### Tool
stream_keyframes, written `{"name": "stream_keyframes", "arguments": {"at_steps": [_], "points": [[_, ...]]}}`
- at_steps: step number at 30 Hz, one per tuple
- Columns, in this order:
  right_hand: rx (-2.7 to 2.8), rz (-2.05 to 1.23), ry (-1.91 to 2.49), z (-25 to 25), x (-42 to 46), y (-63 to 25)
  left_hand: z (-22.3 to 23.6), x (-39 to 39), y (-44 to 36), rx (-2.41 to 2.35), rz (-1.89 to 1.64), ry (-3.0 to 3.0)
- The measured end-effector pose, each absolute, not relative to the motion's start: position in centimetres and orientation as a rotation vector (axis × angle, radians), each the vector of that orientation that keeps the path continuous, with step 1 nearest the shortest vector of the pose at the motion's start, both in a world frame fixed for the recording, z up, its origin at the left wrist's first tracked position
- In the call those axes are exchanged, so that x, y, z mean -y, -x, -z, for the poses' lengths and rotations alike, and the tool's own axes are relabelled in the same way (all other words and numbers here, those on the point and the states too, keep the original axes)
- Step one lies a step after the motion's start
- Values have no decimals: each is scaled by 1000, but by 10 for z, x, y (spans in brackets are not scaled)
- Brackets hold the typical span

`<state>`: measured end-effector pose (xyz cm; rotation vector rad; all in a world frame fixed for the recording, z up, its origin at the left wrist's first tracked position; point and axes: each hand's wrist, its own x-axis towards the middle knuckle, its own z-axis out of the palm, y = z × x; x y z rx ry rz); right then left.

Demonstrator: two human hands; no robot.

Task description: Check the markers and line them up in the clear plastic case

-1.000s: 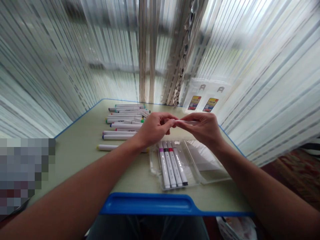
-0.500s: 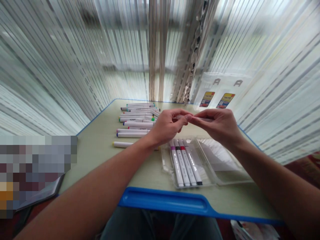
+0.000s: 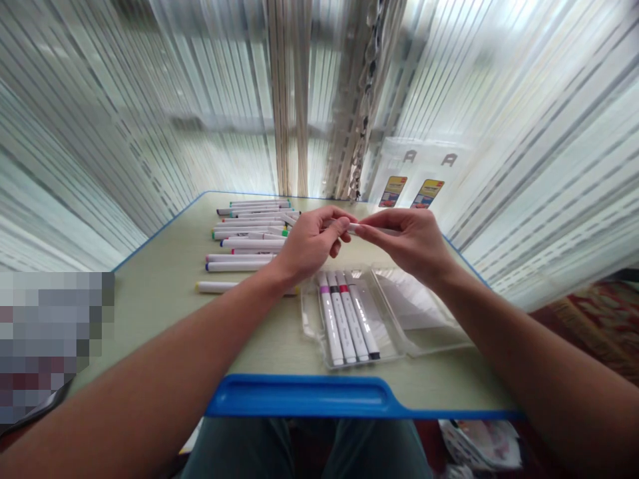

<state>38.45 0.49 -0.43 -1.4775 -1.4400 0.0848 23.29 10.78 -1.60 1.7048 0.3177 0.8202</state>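
Both hands are raised over the far middle of the table, their fingertips almost meeting on a slim white marker [image 3: 353,227]. My left hand [image 3: 315,241] pinches its left end, which the fingers mostly hide. At the other end, my right hand [image 3: 412,241] is closed on it between thumb and fingers. Below them lies an opened clear plastic case [image 3: 310,326]. Its left half has several white markers [image 3: 348,319] side by side, with purple, black and red bands showing. More white markers [image 3: 249,244] with coloured ends lie in a loose stack left of my left hand.
The pale table [image 3: 164,299] has a blue rim and a blue pen tray [image 3: 304,396] at the front edge. Clear packaging with yellow labels [image 3: 394,191] stands at the back right, against string curtains [image 3: 224,93]. A white basket [image 3: 479,442] sits below right.
The camera view swung right, then back left. Both hands keep hold of the marker, with slight shifts of the fingers. The case and the loose markers stay in place on the table.
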Motion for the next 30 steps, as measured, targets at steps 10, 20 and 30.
{"name": "stream_keyframes", "arguments": {"at_steps": [10, 20, 30], "points": [[1272, -345, 1360, 11, -7, -391, 12, -114, -230, -388, -851, -1472], [1106, -588, 1183, 7, -8, -387, 11, -118, -230, -402, -906, -1338], [1007, -758, 1092, 2, -6, -385, 6, -117, -230, -439, -886, -1239]]}}
